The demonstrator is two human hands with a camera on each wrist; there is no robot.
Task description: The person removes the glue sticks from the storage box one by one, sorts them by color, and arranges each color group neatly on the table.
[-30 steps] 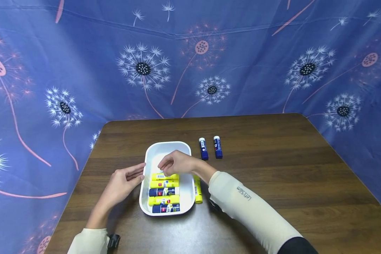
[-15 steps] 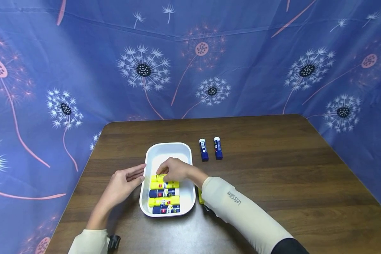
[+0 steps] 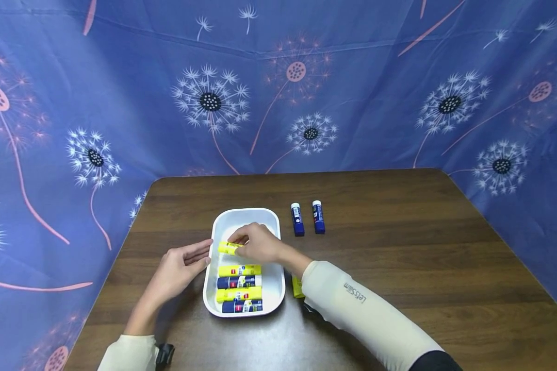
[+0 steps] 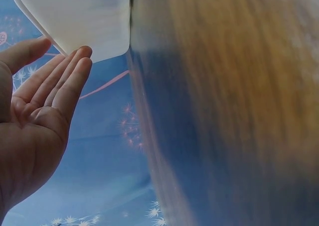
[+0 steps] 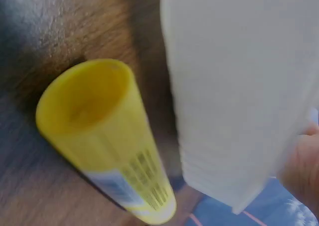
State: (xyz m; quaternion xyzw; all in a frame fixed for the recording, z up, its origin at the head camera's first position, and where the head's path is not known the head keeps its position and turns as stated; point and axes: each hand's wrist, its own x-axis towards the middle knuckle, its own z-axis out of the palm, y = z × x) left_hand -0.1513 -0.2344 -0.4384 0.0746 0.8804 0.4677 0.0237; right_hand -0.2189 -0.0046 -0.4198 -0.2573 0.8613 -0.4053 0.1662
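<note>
My right hand [image 3: 259, 243] pinches a yellow glue stick [image 3: 226, 248] over the far half of a white tray [image 3: 275, 293]; the hand hides part of the stick. Nearer in the tray lie a yellow glue stick [image 3: 239, 270], a dark blue one [image 3: 239, 282], another yellow one [image 3: 239, 294] and another dark blue one [image 3: 242, 306], side by side. Fingers extended, my left hand [image 3: 178, 268] touches the tray's left side. In the left wrist view its fingertips [image 4: 85, 51] meet the tray's edge. The right wrist view barely shows the right hand [image 5: 301, 171], behind the tray wall [image 5: 239, 86].
Just right of the tray, another yellow glue stick [image 5: 114, 136] lies on the wooden table [image 3: 399, 247], partly under the right forearm in the head view. Beyond it are two blue glue sticks with white caps, one left [image 3: 297, 220] and one right [image 3: 318, 217]. Patterned blue cloth [image 3: 371, 103] hangs behind.
My right hand has come down to the farthest yellow glue stick in the tray, taken hold of it and moved it away from the row. The left hand stays in place.
</note>
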